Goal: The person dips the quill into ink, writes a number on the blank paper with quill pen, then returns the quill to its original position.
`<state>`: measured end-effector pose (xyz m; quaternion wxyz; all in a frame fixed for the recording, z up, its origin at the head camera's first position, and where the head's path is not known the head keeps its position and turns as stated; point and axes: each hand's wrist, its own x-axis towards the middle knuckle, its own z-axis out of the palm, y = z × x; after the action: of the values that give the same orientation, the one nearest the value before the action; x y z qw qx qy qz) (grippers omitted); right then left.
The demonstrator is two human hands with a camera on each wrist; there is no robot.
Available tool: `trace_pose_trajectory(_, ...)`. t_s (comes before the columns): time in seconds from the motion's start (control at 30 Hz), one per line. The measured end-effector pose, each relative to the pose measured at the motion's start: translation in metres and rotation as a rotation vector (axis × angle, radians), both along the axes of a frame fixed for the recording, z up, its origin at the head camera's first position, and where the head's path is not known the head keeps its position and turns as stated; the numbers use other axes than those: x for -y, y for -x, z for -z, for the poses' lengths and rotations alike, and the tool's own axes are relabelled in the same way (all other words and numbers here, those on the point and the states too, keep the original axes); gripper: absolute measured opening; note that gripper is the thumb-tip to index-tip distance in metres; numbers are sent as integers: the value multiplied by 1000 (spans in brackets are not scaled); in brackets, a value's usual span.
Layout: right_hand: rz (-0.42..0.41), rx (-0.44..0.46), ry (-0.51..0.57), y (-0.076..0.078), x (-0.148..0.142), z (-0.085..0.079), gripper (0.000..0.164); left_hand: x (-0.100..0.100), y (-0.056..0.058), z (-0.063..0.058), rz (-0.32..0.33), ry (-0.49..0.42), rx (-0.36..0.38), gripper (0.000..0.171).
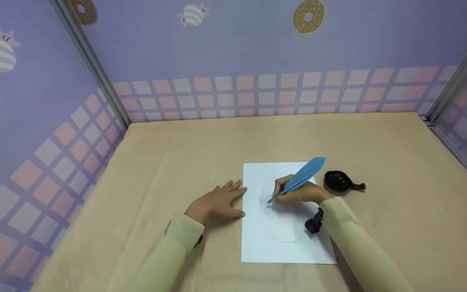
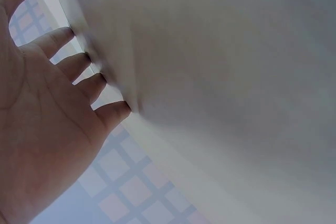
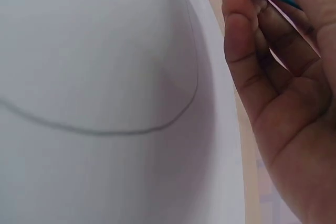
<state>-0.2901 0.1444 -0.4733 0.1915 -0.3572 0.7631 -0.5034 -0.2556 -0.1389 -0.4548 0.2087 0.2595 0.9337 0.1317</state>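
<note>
My right hand pinches a blue feather pen, its tip low over a white sheet of paper. The vane slants up and to the right. A thin rounded outline is drawn on the sheet; my right hand overlaps part of it in the head view. My left hand lies with fingers spread at the sheet's left edge, index fingertip and thumb tip right at that edge. In the left wrist view, its fingertips rest on the table surface, with the palm showing.
A small black dish with a short handle sits right of the paper, close to my right wrist. A tan cloth covers the table. Purple patterned walls stand behind and at both sides, with metal posts in the corners.
</note>
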Motion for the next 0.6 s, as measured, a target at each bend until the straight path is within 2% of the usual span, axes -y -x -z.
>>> trace_pose_trajectory(0.23,21,11,35,0,-9,-2,6,0,0,0,6,-4,0,80)
trace_pose_trajectory(0.6,117,26,5,-3,-22,-8,12,0,0,1,6,-12,-5,79)
